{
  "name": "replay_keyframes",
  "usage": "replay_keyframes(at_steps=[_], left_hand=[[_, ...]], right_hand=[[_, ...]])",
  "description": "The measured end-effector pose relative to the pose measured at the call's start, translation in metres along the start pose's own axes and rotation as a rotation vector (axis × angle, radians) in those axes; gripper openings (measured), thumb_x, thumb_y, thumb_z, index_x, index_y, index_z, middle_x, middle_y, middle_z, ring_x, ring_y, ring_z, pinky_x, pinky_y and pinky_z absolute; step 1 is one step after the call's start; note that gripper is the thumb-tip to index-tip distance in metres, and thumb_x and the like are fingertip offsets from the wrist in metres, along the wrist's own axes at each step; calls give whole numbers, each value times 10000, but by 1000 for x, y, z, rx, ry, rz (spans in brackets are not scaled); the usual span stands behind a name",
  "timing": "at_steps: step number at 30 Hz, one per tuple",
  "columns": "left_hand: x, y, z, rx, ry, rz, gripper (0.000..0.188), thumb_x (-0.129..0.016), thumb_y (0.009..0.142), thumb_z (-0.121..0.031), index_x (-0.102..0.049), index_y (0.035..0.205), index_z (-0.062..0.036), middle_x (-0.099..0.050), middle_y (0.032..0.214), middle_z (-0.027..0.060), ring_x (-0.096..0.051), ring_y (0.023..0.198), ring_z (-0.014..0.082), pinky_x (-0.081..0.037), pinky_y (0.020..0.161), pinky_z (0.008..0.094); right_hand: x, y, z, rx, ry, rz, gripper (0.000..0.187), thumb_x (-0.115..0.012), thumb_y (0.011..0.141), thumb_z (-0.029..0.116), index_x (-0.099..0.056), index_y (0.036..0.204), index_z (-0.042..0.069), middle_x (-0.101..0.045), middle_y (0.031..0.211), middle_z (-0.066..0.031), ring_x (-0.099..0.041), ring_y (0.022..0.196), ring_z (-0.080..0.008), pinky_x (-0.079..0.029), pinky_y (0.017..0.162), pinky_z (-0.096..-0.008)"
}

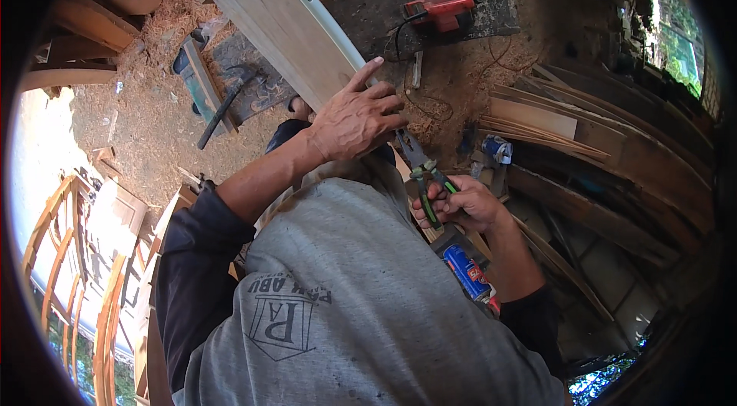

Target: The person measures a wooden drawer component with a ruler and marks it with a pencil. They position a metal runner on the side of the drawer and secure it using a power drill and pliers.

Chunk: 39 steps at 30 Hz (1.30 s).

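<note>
The left hand (355, 119) is pressing flat, fingers spread, on a long pale wooden board (285, 26) that is slanting up over the sawdust-covered floor (146, 122). The right hand (463, 205) is gripping green-handled pliers (424, 174), whose jaws are meeting the board's lower edge just beside the left hand. A red power tool (441, 5) is lying well apart beyond the board.
</note>
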<state>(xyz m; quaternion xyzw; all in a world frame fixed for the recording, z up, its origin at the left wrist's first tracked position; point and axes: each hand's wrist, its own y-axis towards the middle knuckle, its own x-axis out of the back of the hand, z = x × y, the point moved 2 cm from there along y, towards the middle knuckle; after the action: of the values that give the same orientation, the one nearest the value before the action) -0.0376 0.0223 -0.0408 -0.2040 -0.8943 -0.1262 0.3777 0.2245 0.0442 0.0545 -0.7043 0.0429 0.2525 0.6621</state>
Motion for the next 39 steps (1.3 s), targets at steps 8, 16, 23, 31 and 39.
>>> replay_keyframes(at_steps=[8,16,23,31,39], left_hand=[[-3,-2,3,11,45,-19,296,-668,893,-302,-687,1176,-220,-640,1143,9,-554,1244,185,-107,1281,564],[-6,-5,4,-21,82,-28,308,-648,884,-304,-679,1144,-140,-613,1066,7,-568,1163,178,-93,1287,550],[-7,-8,5,-28,95,-81,264,-636,875,-285,-697,1077,-126,-606,972,3,-583,1117,178,-94,1291,532],[-11,-11,7,-58,98,-115,154,-595,861,-187,-702,958,-130,-612,941,1,-588,1109,174,-113,1290,520],[-17,-12,8,-66,113,-205,158,-605,862,-183,-722,957,-136,-623,940,-6,-595,1109,175,-125,1279,499]], right_hand=[[-8,-4,11,-41,-87,-71,366,-465,700,-131,-551,1036,-15,-664,1125,-224,-686,1111,-359,-596,931,-490],[-1,-4,13,-58,-139,-59,371,-466,695,-116,-582,1026,4,-665,1139,-220,-686,1105,-346,-593,888,-487],[-8,-7,22,-107,-91,-125,365,-467,691,-136,-581,1009,2,-661,1113,-236,-696,1053,-352,-592,888,-527],[-7,-10,32,-139,-116,-198,340,-464,693,-142,-578,980,1,-670,1051,-235,-715,935,-349,-596,882,-527],[-33,-15,34,-94,-217,-259,337,-508,683,-105,-606,989,-1,-687,1047,-225,-703,904,-343,-586,841,-515]])
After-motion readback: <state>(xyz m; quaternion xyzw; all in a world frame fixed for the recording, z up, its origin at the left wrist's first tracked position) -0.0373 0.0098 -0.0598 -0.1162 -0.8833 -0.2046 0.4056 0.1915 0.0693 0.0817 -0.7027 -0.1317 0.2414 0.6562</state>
